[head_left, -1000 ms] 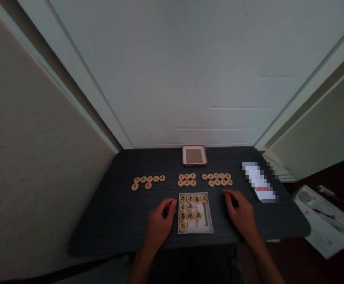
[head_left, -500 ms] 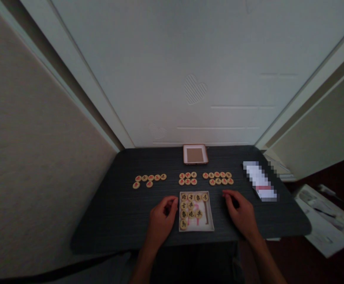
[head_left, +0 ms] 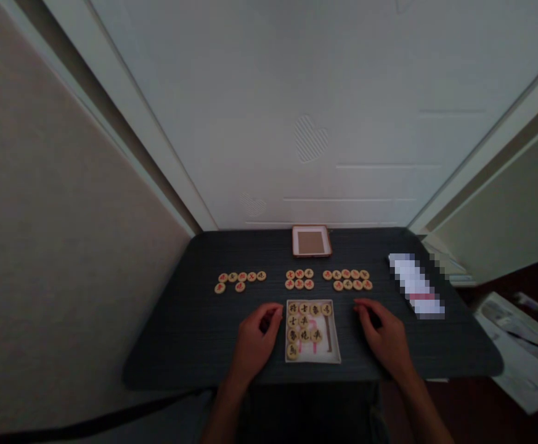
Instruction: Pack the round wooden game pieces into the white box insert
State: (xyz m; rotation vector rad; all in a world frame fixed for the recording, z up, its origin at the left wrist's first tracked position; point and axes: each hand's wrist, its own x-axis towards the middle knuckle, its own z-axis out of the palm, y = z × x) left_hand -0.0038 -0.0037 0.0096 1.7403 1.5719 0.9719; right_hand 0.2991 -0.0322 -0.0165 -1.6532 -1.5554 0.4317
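A shallow white box (head_left: 336,345) sits near the table's front edge. Round Chinese chess pieces with black characters, such as the one at its lower left (head_left: 292,351), fill its left side and top row. Resting just left of the box is my left hand (head_left: 256,336), its fingers curled and thumb tip against the index finger, with nothing seen in it. My right hand (head_left: 384,336) lies right of the box, a little apart from it. Its fingers are loosely curled in, thumb close to the fingertips, and I see nothing held there.
Beyond the box, more chess pieces lie in groups: left (head_left: 242,277), middle (head_left: 299,284) and right (head_left: 346,274). A brown-rimmed lid or tray (head_left: 312,253) stands at the back of the dark table (head_left: 180,333). A blurred-out flat object (head_left: 416,287) lies at right. A white door (head_left: 250,123) rises behind.
The whole view has shifted slightly, so the table appears a little further right. Both hands stay beside the box, and the pieces lie as before.
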